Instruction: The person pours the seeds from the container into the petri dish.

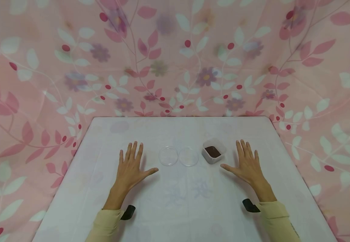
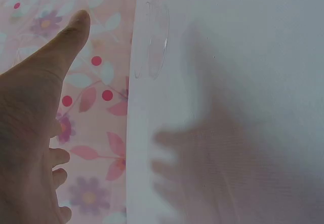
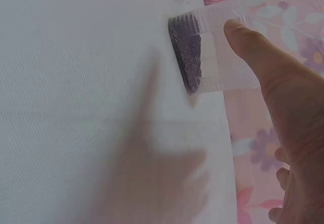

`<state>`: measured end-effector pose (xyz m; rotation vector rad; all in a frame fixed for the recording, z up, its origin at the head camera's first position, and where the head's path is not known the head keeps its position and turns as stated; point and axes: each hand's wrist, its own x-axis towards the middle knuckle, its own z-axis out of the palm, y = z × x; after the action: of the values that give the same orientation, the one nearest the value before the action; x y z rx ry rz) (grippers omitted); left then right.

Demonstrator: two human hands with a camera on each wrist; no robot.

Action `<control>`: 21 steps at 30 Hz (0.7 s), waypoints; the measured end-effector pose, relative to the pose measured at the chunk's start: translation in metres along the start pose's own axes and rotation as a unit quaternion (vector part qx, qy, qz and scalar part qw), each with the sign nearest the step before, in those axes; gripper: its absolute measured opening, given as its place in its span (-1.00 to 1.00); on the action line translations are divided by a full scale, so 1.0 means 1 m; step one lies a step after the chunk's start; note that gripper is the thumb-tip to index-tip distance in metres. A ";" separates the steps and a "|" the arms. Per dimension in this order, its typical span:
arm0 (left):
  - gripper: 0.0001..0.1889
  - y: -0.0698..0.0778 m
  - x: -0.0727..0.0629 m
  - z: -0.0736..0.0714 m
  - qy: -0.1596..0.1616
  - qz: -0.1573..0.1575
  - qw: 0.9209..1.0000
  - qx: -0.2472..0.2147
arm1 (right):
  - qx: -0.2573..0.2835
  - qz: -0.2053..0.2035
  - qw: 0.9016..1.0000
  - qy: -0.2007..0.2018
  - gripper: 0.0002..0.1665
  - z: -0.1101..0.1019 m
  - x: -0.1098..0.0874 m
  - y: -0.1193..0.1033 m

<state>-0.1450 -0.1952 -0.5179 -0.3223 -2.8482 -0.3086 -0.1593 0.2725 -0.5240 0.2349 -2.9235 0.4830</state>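
Note:
Palm down over the white table, my left hand (image 1: 130,171) has its fingers spread and holds nothing. Just right of its thumb lie two round clear shallow dishes, the left dish (image 1: 168,156) and the right dish (image 1: 188,156), side by side. My right hand (image 1: 249,168) is likewise spread and holds nothing. Left of it stands a square clear plastic tub (image 1: 213,151) with dark brown granular matter (image 1: 213,152) in its bottom. In the right wrist view the thumb (image 3: 253,46) overlaps the tub (image 3: 217,51); in the head view hand and tub are apart.
The table (image 1: 175,215) wears a white cloth with faint prints. Pink floral fabric (image 1: 175,67) hangs behind it and on both sides. A black strap or device (image 1: 128,212) sits at the left wrist, another black device (image 1: 250,205) at the right.

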 end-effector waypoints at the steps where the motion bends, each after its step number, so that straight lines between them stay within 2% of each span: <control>1: 0.28 0.000 0.001 0.001 -0.001 0.000 1.000 -0.001 | 0.000 -0.001 1.000 0.006 0.45 0.000 0.001 -0.001; 6: 0.30 0.003 0.006 0.003 -0.009 -0.003 1.000 -0.014 | 0.012 -0.012 0.999 0.043 0.43 0.002 0.004 -0.007; 11: 0.29 0.006 0.013 0.004 -0.018 0.001 0.999 -0.033 | 0.048 -0.043 0.995 0.078 0.41 0.006 0.010 -0.015; 17: 0.29 0.012 0.023 0.006 -0.018 0.021 0.998 -0.058 | 0.072 -0.037 0.995 0.061 0.42 0.009 0.015 -0.026; 21: 0.28 0.014 0.028 0.010 -0.039 0.033 0.996 -0.078 | 0.077 -0.023 0.996 0.042 0.43 0.012 0.016 -0.033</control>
<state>-0.1705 -0.1738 -0.5173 -0.4666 -2.8878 -0.5176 -0.1708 0.2360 -0.5220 0.2921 -2.7951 0.6945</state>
